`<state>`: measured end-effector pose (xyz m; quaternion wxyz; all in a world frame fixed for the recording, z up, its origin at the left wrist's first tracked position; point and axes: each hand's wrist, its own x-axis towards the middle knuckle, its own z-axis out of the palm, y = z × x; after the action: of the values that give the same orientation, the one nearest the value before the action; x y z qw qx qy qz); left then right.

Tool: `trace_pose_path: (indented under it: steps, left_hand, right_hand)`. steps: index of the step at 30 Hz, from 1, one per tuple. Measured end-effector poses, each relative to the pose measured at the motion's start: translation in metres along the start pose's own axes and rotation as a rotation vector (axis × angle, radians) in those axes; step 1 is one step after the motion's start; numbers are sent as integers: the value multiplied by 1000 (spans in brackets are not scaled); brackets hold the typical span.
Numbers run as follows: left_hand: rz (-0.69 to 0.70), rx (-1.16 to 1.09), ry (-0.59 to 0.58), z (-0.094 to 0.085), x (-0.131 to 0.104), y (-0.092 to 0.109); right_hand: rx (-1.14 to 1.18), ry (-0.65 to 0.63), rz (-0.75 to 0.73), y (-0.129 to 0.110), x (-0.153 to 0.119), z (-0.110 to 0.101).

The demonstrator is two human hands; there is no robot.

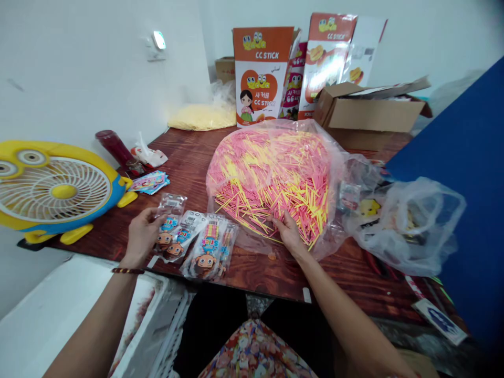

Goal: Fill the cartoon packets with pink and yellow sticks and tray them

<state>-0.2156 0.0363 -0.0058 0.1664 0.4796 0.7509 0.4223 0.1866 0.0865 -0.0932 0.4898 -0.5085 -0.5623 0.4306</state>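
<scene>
A large clear bag (271,173) of thin pink and yellow sticks lies on the dark wooden table. My right hand (289,231) is at the bag's front edge with its fingertips among the sticks; what they pinch, if anything, is too small to tell. On the left, my left hand (144,233) has its fingers closed on the edge of a small clear packet (163,236) printed with a cartoon face. Beside it lie a similar packet (183,237) and a pile of packets (210,249), with pink and yellow sticks showing in one.
A yellow and blue fan (59,189) stands at the left, near a dark red bottle (114,147) and tissues (149,155). Printed boxes (258,79) and an open carton (374,118) line the back. A plastic bag (417,226) lies right.
</scene>
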Motion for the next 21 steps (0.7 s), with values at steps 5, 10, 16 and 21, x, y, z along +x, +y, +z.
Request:
trace_pose_path:
  steps: [5, 10, 16, 21]
  left_hand:
    - [-71, -613, 120, -3, -26, 48]
    - [-159, -814, -141, 25, -84, 97]
    - [-381, -989, -459, 77, -140, 112]
    - [-343, -904, -531, 105, -154, 110]
  right_hand:
    - [-36, -40, 62, 4, -3, -1]
    - [-70, -55, 74, 2, -2, -2]
    - [68, -64, 4, -11, -8, -7]
    - [-106, -97, -10, -8, -14, -8]
